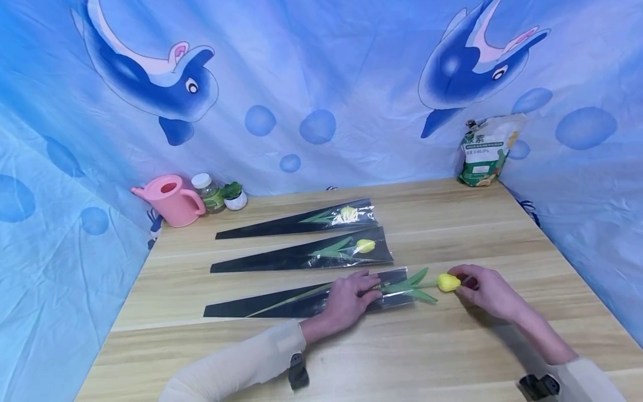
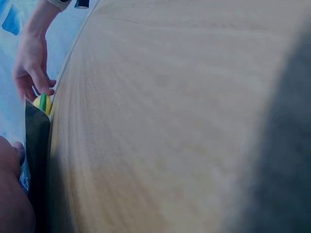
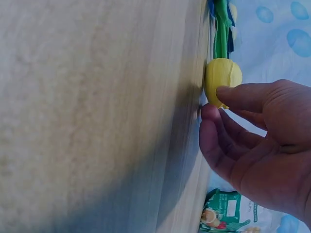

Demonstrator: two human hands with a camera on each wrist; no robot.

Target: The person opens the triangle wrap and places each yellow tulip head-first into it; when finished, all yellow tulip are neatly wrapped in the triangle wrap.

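A yellow artificial tulip (image 1: 449, 282) lies with its stem inside the nearest black-backed clear flower sleeve (image 1: 226, 309). Its bloom and leaf tips stick out past the sleeve's wide right end. My right hand (image 1: 489, 293) pinches the bloom's tip between thumb and fingers, as the right wrist view shows closely at the bloom (image 3: 221, 80). On the sleeve, close to its opening, rests my left hand (image 1: 346, 301) with fingers extended, hiding part of the stem. Only an edge of the left hand (image 2: 12, 189) shows in the left wrist view, beside the dark sleeve (image 2: 38, 155).
Two more sleeves lie behind, the middle one (image 1: 261, 263) and the far one (image 1: 266, 226), each with a yellow tulip inside. A pink watering can (image 1: 173, 204), a lidded jar (image 1: 211, 195) and a small potted plant (image 1: 235, 198) stand back left; a green-white bag (image 1: 484, 153) stands back right.
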